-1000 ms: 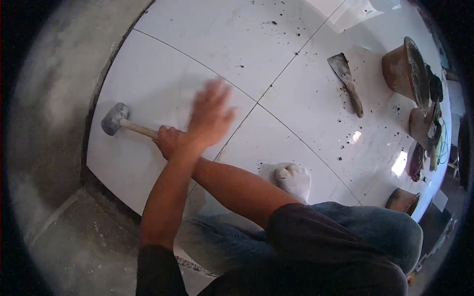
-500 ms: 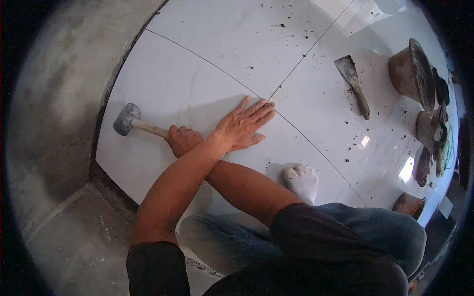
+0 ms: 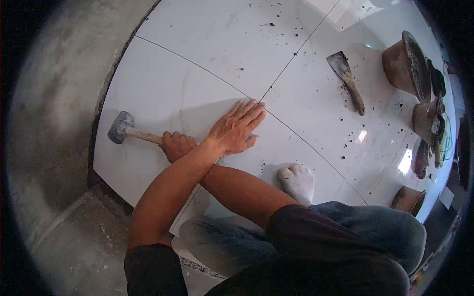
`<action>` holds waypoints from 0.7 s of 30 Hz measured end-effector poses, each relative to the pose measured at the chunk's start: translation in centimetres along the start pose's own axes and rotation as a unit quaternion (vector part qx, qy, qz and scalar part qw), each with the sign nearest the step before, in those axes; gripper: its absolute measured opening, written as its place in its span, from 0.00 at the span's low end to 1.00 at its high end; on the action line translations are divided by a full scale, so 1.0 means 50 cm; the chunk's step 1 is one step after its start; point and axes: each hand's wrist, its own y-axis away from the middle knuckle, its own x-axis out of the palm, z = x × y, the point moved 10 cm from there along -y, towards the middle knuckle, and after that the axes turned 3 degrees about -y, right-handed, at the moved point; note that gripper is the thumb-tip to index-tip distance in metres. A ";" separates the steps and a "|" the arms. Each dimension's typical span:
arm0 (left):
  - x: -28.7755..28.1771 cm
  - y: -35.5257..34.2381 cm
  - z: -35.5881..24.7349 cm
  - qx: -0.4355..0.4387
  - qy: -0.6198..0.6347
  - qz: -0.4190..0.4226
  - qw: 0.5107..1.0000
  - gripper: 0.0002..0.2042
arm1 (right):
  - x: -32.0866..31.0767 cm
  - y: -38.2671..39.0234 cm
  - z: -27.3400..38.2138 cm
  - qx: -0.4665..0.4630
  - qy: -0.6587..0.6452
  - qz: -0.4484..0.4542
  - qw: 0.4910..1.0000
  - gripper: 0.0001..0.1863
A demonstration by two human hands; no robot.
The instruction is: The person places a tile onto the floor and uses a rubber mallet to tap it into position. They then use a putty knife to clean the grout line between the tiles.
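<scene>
My forearms cross, the left over the right. My left hand (image 3: pixel 234 129) lies flat on a white glossy floor tile (image 3: pixel 153 89), fingers spread, with its fingertips at the joint where several tiles meet. My right hand (image 3: pixel 177 146) reaches out to the left beneath the other arm and is wrapped round the wooden handle of a rubber mallet (image 3: pixel 120 128). The mallet's dark grey head is over the left part of this tile, near its edge; whether it touches the surface I cannot tell.
A scraper (image 3: pixel 347 81) with a wooden handle lies on the tiles at right, among scattered mortar crumbs. Beyond it stand a mortar-stained bucket (image 3: pixel 397 66) and smaller containers (image 3: pixel 407 199). My foot in a pale sock (image 3: pixel 296 183) rests on the tiles. Rough concrete (image 3: pixel 54 123) borders them at left.
The whole picture has shifted slightly, with the scene a little lower and further left. My left hand stays flat at the joint, and my right hand still grips the mallet.
</scene>
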 end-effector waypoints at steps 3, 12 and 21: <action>0.014 -0.005 -0.013 0.028 0.002 0.023 0.999 0.31 | 0.003 -0.002 -0.004 0.010 -0.020 0.023 0.999 0.15; 0.040 -0.015 -0.005 0.054 -0.110 0.047 0.991 0.36 | -0.013 0.001 0.001 0.017 -0.029 0.048 0.998 0.15; -0.016 -0.128 0.119 -0.130 -0.105 -0.061 0.984 0.41 | -0.009 0.014 -0.005 0.005 -0.028 0.081 0.996 0.15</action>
